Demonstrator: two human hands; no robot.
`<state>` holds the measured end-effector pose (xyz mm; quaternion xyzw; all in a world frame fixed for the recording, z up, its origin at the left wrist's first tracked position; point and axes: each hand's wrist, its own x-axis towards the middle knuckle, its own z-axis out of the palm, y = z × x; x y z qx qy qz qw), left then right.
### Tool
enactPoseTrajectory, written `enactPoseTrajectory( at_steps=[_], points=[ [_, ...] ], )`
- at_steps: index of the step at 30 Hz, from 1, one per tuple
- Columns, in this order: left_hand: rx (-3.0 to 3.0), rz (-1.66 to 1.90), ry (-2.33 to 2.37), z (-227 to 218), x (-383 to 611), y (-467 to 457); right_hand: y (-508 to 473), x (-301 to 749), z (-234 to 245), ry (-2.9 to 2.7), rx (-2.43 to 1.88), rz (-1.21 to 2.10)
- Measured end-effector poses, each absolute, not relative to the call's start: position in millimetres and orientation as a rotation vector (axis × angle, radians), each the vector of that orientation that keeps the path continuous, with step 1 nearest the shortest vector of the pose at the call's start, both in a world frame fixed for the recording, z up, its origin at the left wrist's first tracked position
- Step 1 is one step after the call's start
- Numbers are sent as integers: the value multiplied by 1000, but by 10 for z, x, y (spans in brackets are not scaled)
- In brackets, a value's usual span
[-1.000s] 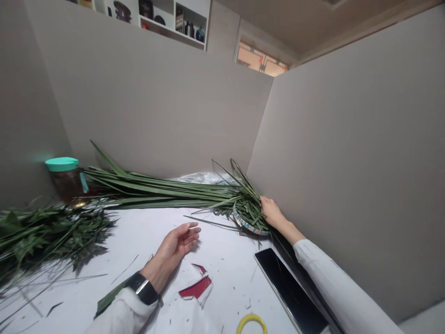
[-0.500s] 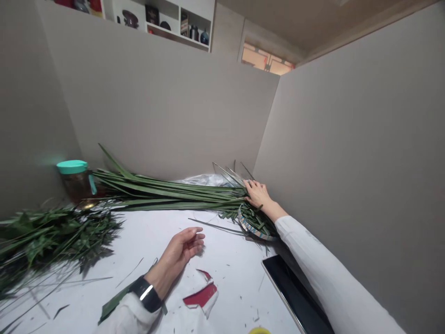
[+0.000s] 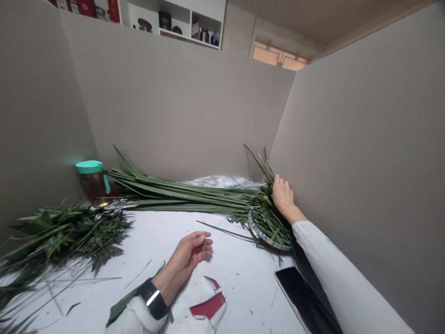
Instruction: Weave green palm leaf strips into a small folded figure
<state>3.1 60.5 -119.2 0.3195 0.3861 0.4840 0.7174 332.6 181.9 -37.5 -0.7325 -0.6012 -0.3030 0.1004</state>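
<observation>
At the far right of the table my right hand (image 3: 283,197) is closed round the ends of some thin leaf strips (image 3: 264,169), which stick up beyond it; its fingertips are hidden. Long green leaves (image 3: 187,194) lie in a bundle across the back, their right ends close to this hand. Just below it sits a round basket (image 3: 267,239) with a patterned rim, filled with short green leaf pieces (image 3: 271,220). My left hand (image 3: 191,250) rests on the white table covering, palm turned sideways, fingers loosely bent, holding nothing. A dark watch is on that wrist.
Leafy cuttings (image 3: 66,236) are heaped at left, before a jar (image 3: 92,183) with a turquoise lid. A phone (image 3: 306,299) lies by my right sleeve. Torn red-and-white scraps (image 3: 210,306) lie near my left hand. Grey panels (image 3: 181,102) stand around the table.
My right hand has shifted right, from lying over the leaf ends to closing on thin strips, which now stand more upright. The view has turned slightly left. My left hand stays put.
</observation>
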Motion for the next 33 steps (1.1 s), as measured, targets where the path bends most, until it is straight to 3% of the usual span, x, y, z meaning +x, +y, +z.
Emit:
enactPoseTrajectory(
  at_steps=[10,16,33],
  points=[
    [743,1068,810,-1259,30,619,1959,3374,-640,-2069,-2180,-585],
    [762,1075,826,-1231,44,600,2018,3437,-478,-2112,-2170,-447],
    [843,1016,904,-1210,20,627,1671,3319,-445,-2190,-1999,-866]
  ],
)
